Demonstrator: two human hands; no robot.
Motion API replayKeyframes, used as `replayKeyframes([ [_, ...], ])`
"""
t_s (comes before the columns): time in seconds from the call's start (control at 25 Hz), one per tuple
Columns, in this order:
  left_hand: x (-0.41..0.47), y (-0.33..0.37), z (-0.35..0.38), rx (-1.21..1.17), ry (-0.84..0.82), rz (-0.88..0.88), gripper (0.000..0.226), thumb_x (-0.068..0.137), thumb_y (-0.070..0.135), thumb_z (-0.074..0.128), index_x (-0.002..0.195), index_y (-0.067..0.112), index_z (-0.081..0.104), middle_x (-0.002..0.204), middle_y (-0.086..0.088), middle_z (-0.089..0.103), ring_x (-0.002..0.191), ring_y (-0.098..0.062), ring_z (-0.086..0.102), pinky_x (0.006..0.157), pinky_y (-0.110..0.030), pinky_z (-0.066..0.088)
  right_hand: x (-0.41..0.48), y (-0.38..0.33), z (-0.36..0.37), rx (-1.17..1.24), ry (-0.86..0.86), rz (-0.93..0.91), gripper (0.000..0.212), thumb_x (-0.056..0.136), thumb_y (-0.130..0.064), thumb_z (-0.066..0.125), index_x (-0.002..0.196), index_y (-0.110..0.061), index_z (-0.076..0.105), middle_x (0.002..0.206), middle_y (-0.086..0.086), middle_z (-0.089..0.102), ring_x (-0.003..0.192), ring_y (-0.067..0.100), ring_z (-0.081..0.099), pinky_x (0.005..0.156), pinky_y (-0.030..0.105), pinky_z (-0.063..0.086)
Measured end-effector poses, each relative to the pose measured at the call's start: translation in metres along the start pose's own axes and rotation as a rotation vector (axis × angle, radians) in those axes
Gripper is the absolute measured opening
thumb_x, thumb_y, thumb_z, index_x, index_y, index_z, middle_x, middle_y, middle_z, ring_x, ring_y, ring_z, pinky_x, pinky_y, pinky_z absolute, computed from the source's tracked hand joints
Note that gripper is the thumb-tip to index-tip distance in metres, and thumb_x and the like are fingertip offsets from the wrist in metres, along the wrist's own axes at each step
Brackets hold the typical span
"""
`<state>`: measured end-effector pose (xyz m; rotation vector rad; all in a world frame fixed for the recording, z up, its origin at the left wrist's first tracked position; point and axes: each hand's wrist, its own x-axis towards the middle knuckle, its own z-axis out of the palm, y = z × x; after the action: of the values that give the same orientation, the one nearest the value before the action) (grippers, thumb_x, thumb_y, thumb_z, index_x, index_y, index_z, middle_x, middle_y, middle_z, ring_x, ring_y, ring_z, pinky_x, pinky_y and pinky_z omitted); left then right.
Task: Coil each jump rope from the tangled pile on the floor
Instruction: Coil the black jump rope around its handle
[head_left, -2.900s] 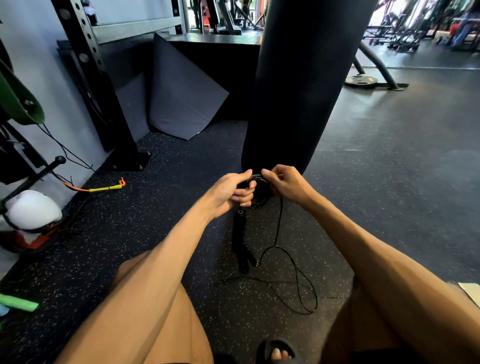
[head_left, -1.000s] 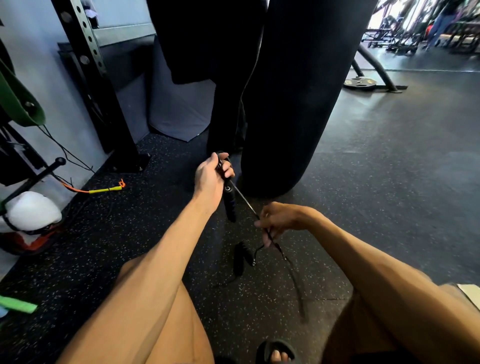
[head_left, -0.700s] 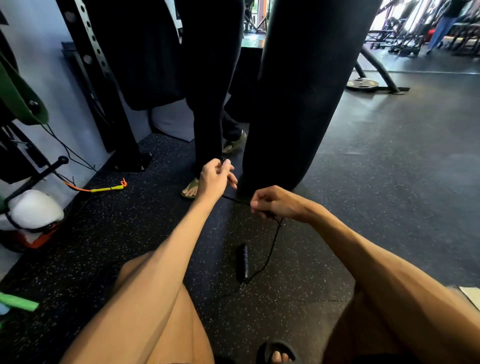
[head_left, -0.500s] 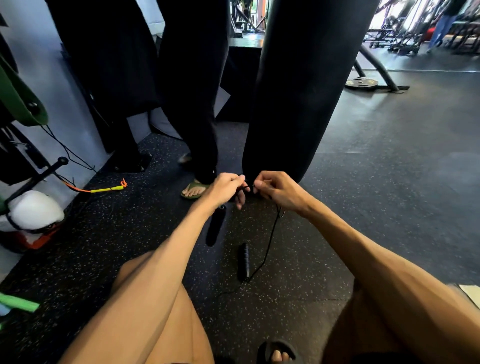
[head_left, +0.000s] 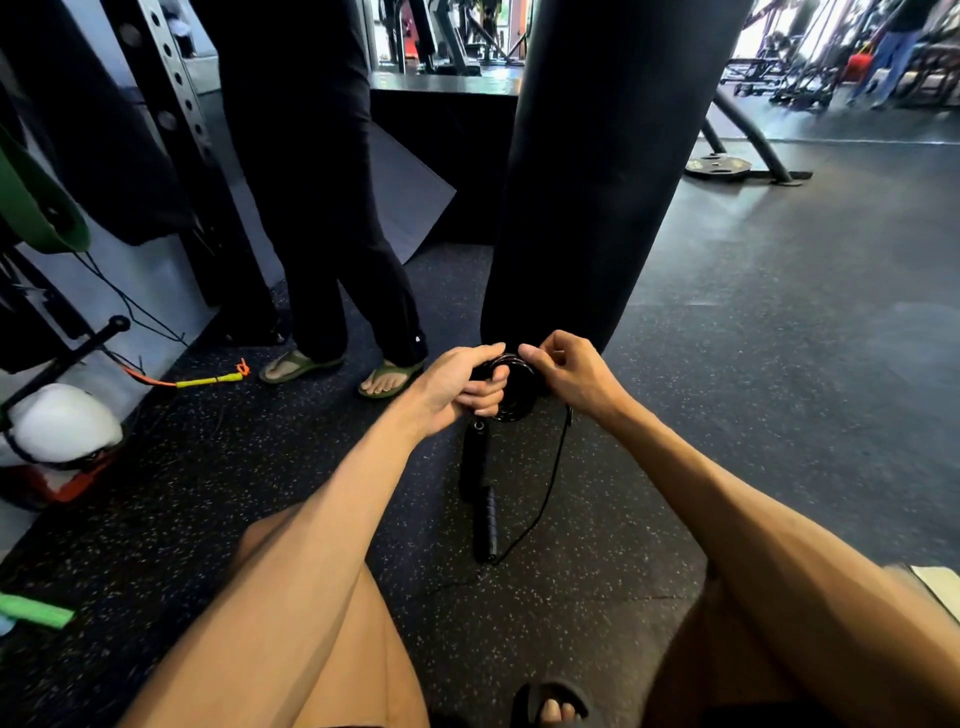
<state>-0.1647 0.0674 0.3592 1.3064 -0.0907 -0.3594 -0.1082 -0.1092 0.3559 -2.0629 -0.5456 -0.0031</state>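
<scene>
Your left grip (head_left: 462, 387) is curled tight around a small coil of black jump rope (head_left: 517, 400). Your right grip (head_left: 571, 376) pinches the coil's other edge. One handle (head_left: 475, 457) hangs just below the left grip. Loose cord drops from the right grip to the second handle (head_left: 487, 525) on the floor (head_left: 727, 415).

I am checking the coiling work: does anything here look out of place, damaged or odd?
Nothing looks damaged. The thin black jump rope is only partly coiled between the left hand and right hand: one black handle hangs below the coil, the other handle lies on the speckled rubber floor, a loose strand trailing to it.
</scene>
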Motion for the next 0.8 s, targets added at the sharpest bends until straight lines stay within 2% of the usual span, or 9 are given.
replayKeyframes([
  [0.08,-0.001,0.003,-0.001,-0.115,0.038,0.044,0.042,0.104,0.031,0.032,0.070,0.011,0.046,0.041,0.007,0.022,0.036,-0.008,0.016,0.048,-0.027,0.020,-0.003,-0.002,0.002,0.046,-0.050,0.078,0.036,0.098,-0.036,0.056,0.096,0.000,0.057,0.066,0.001,0.055,0.056,0.012,0.051,0.052,0.026,0.042],
  [0.16,0.000,0.007,-0.002,-0.294,0.122,0.116,0.042,0.105,0.030,0.028,0.075,0.009,0.047,0.043,0.006,0.025,0.037,-0.008,0.020,0.050,-0.026,0.024,-0.010,-0.002,0.002,0.079,-0.191,0.198,0.031,0.102,-0.030,0.049,0.103,0.001,0.053,0.068,0.008,0.059,0.054,0.016,0.058,0.048,0.027,0.045],
  [0.28,0.002,0.014,-0.008,-0.499,0.327,0.271,0.043,0.107,0.027,0.023,0.082,0.006,0.051,0.047,0.004,0.034,0.041,-0.010,0.029,0.057,-0.027,0.026,-0.021,0.003,0.005,-0.019,-0.504,0.375,0.023,0.104,-0.024,0.046,0.107,-0.001,0.051,0.077,0.014,0.066,0.064,0.023,0.069,0.057,0.032,0.053],
  [0.36,0.004,0.016,-0.017,-0.510,0.461,0.371,0.041,0.108,0.024,0.025,0.085,0.004,0.054,0.052,0.002,0.039,0.045,-0.011,0.034,0.059,-0.026,0.029,-0.024,0.004,0.008,-0.115,-0.658,0.414,0.024,0.103,-0.019,0.047,0.113,0.002,0.051,0.081,0.014,0.069,0.071,0.024,0.071,0.065,0.035,0.057],
  [0.44,0.006,0.012,-0.025,-0.375,0.584,0.432,0.038,0.108,0.022,0.029,0.086,0.003,0.055,0.056,-0.001,0.043,0.047,-0.012,0.040,0.057,-0.026,0.035,-0.025,0.002,0.010,-0.071,-0.713,0.405,0.019,0.103,-0.016,0.047,0.112,0.001,0.049,0.077,0.014,0.068,0.070,0.026,0.070,0.068,0.039,0.059],
  [0.52,0.008,0.006,-0.029,-0.066,0.713,0.470,0.034,0.107,0.022,0.034,0.089,0.004,0.057,0.060,-0.004,0.049,0.051,-0.015,0.048,0.057,-0.026,0.042,-0.026,-0.004,0.011,0.026,-0.712,0.364,0.009,0.102,-0.015,0.048,0.103,-0.007,0.046,0.072,0.012,0.064,0.064,0.026,0.068,0.060,0.036,0.057],
  [0.6,0.009,0.001,-0.030,0.236,0.783,0.475,0.031,0.106,0.022,0.038,0.091,0.004,0.058,0.061,-0.005,0.055,0.052,-0.017,0.054,0.057,-0.023,0.046,-0.025,-0.009,0.010,0.043,-0.675,0.269,0.011,0.101,-0.016,0.052,0.095,-0.007,0.049,0.071,0.010,0.060,0.063,0.023,0.062,0.056,0.033,0.054],
  [0.68,0.010,-0.003,-0.032,0.402,0.788,0.455,0.029,0.104,0.021,0.042,0.090,0.003,0.059,0.061,-0.007,0.060,0.052,-0.019,0.058,0.055,-0.022,0.048,-0.024,-0.015,0.009,0.024,-0.624,0.166,0.016,0.099,-0.017,0.056,0.096,-0.002,0.056,0.071,0.007,0.058,0.064,0.019,0.057,0.056,0.029,0.049],
  [0.8,0.010,-0.006,-0.033,0.500,0.711,0.382,0.028,0.103,0.020,0.047,0.086,0.000,0.059,0.060,-0.011,0.064,0.047,-0.020,0.060,0.051,-0.025,0.050,-0.022,-0.023,0.003,0.041,-0.554,0.058,0.023,0.097,-0.020,0.060,0.099,0.003,0.061,0.074,0.010,0.057,0.065,0.017,0.053,0.056,0.024,0.045],
])
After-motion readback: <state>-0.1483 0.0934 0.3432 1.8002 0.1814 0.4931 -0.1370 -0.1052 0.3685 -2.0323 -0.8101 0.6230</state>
